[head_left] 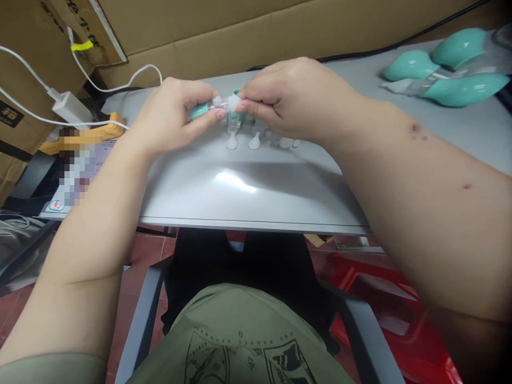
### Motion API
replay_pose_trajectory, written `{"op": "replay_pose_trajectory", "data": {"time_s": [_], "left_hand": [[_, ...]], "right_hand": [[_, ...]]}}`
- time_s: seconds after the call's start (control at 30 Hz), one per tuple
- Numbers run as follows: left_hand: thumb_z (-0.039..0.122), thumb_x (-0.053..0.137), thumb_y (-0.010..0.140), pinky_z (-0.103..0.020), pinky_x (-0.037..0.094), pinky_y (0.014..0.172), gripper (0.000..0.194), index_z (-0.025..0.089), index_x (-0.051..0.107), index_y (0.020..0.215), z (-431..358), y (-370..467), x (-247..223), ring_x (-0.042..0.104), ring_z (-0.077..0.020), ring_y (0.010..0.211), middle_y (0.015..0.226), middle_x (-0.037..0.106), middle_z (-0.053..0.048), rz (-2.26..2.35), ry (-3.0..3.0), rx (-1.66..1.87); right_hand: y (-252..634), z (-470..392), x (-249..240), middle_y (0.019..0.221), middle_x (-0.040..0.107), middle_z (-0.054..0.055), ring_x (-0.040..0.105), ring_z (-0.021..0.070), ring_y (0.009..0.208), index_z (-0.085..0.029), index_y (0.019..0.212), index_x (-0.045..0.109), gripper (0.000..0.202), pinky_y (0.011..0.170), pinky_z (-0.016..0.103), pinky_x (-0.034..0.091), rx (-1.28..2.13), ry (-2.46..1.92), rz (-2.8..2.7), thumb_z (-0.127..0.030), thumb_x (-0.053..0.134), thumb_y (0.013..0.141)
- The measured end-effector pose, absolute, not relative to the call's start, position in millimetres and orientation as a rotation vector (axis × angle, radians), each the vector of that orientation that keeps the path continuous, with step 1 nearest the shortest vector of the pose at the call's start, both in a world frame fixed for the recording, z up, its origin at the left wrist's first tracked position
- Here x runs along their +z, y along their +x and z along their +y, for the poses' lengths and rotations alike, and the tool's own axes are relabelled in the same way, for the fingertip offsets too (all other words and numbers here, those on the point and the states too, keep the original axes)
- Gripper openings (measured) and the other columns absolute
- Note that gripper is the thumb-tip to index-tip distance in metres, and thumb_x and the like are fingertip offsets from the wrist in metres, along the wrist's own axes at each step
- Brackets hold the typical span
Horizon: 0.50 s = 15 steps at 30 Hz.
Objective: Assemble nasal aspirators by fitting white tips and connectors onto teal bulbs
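Above a glossy pale-grey tabletop, pinches a small teal-and-clear plastic fitting between thumb and forefinger of the left hand, and grasps a small translucent-white plastic piece between thumb and bent fingers of the right hand. Holds both end to end, over the back half of the tabletop; cannot tell whether joined or merely touching. Has, just beneath and beside the right hand, several clear plastic fittings with pale teardrop-shaped tabs, lined up across the tabletop and partly hidden. Has, well off to the right, a cluster of glossy teal bulb-shaped parts with clear plastic sections. Shows, to the left, a boxy white charger with a white cable plugged in, beside a yellow-orange power strip, and a lilac printed sheet, partly blurred out. Faces a brown cardboard wall, with a black cable along its foot. Sits between grey plastic armrests, wearing an olive-green printed T-shirt and black trousers, above a reddish tiled floor.
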<state>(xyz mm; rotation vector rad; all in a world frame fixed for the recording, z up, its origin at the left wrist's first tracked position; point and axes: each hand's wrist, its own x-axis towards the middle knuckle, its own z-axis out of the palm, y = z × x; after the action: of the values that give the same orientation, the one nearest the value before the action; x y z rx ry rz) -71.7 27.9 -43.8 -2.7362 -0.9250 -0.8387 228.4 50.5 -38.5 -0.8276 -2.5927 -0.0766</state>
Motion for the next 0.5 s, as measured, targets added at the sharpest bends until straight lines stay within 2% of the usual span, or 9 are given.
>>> {"op": "replay_pose_trajectory", "data": {"time_s": [0.13, 0.23, 0.3, 0.4, 0.5], "left_hand": [[0.054, 0.068, 0.115, -0.049, 0.051, 0.074, 0.025, 0.038, 0.088, 0.116, 21.5, -67.7, -43.7, 0.077, -0.0304, 0.088, 0.101, 0.088, -0.004, -1.018, -2.649, -0.840], [0.056, 0.067, 0.116, -0.049, 0.051, 0.074, 0.028, 0.038, 0.088, 0.118, 21.8, -67.7, -44.4, 0.078, -0.0311, 0.090, 0.104, 0.089, -0.005, -1.005, -2.657, -0.822], [0.064, 0.065, 0.118, -0.046, 0.048, 0.070, 0.037, 0.034, 0.086, 0.111, 25.5, -70.1, -44.5, 0.069, -0.0262, 0.078, 0.092, 0.083, -0.004, -1.025, -2.691, -0.819], [0.080, 0.061, 0.119, -0.043, 0.044, 0.066, 0.055, 0.031, 0.080, 0.101, 31.1, -73.8, -42.5, 0.046, -0.0200, 0.064, 0.074, 0.069, -0.001, -1.014, -2.788, -0.790], [0.081, 0.059, 0.119, -0.044, 0.045, 0.066, 0.057, 0.032, 0.081, 0.100, 29.7, -74.0, -38.9, 0.043, -0.0205, 0.065, 0.073, 0.067, -0.001, -1.012, -2.847, -0.763]], "right_hand": [[228.7, 47.1, -33.3, 0.101, 0.070, 0.011, 0.065, 0.0287, 0.099, -0.024, 0.107, 0.074, 0.042, 0.089, 0.040, 0.048, -0.164, -0.851, -2.645, -0.051, 0.047, 0.124], [229.1, 47.7, -31.3, 0.095, 0.063, 0.011, 0.064, 0.0297, 0.097, -0.021, 0.099, 0.069, 0.041, 0.090, 0.042, 0.045, -0.203, -0.849, -2.672, -0.047, 0.050, 0.123], [229.5, 50.6, -32.1, 0.095, 0.064, 0.012, 0.063, 0.0294, 0.099, -0.021, 0.095, 0.065, 0.046, 0.092, 0.043, 0.046, -0.220, -0.815, -2.690, -0.052, 0.048, 0.125], [230.7, 55.7, -34.8, 0.094, 0.067, 0.011, 0.062, 0.0270, 0.099, -0.022, 0.090, 0.063, 0.055, 0.092, 0.042, 0.047, -0.222, -0.720, -2.679, -0.060, 0.045, 0.126], [232.0, 56.8, -35.7, 0.092, 0.068, 0.010, 0.062, 0.0252, 0.098, -0.022, 0.087, 0.062, 0.054, 0.093, 0.040, 0.050, -0.187, -0.681, -2.651, -0.059, 0.049, 0.125]]}}
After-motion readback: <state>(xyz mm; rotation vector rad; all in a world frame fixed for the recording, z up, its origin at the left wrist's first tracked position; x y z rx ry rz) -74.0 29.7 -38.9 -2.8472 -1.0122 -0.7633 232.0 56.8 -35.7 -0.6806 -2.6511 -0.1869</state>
